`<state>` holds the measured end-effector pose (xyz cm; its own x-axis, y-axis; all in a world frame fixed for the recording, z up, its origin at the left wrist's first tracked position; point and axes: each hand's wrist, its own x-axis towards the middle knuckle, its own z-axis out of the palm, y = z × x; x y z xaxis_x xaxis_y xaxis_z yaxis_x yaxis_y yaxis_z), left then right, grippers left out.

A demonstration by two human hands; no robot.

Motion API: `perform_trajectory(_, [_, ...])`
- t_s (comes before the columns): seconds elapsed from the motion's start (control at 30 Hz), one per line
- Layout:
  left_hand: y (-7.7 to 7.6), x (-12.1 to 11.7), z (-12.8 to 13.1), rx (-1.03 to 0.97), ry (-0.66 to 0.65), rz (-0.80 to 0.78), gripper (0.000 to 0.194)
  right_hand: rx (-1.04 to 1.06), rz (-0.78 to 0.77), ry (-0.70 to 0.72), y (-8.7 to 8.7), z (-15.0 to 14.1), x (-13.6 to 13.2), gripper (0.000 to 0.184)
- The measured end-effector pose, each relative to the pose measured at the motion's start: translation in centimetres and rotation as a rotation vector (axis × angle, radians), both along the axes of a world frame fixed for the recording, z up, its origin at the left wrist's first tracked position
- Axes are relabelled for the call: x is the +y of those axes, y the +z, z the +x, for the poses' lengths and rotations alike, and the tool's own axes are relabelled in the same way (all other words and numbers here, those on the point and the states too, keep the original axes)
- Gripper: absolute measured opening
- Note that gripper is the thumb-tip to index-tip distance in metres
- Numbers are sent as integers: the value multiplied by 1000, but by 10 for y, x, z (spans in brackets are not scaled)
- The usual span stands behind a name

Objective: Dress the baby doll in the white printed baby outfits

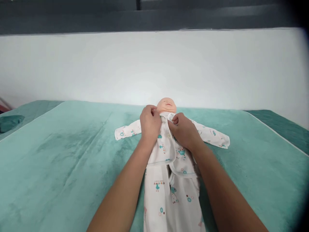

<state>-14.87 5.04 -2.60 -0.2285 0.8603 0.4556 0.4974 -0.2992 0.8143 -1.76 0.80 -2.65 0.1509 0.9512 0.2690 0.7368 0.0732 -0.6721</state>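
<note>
A baby doll (166, 104) lies on its back, only its head bare. It wears a white printed baby shirt (161, 149) with long sleeves spread to both sides, the front panels overlapping and parted lower down. Matching white trousers (156, 199) cover the legs. By the doll's neck, on the left side of the collar, my left hand (150, 124) has its fingers curled in on the shirt. My right hand (184, 130) is closed at the upper chest, thumb and fingers pinching the shirt near the front edge. What lies exactly between the fingertips is partly hidden.
A green plush blanket (72, 154) covers the bed under the doll, with a crease left of it. Behind the doll's head rises a white wall (154, 64), with a dark band above. A reddish object (3, 108) shows at the far left edge.
</note>
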Motion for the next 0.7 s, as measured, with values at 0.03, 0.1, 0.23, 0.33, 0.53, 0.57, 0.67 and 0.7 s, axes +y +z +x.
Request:
perform_trajectory(0.03, [-1,-1,-2,-4,-2,-16,17,-32,-10,-2,3,-1,5,26])
perform_trajectory(0.1, [-2,-1,-4,10,-19,-37,18,-93,-40,-5,8,-2,15,30])
perform_trajectory(0.23, [-5,3,-5,-47,-154,-10,25,-188,-106,-4,11,-2,34,30])
perform_trajectory(0.33, [-7,5,-7,-221,-315,38,28,-162,-52,-7,7,2,37,26])
perform_trajectory(0.53, [-3,5,-11,-352,-492,69,31,427,-17,78,4,18,35,21])
perform_trajectory(0.57, [-2,4,-10,-348,-521,62,32,569,-26,121,6,20,35,21])
perform_trajectory(0.67, [0,1,-8,-300,-616,51,35,839,-1,197,9,18,36,20])
perform_trajectory(0.7, [0,1,-7,-279,-624,56,35,856,18,202,10,16,36,19])
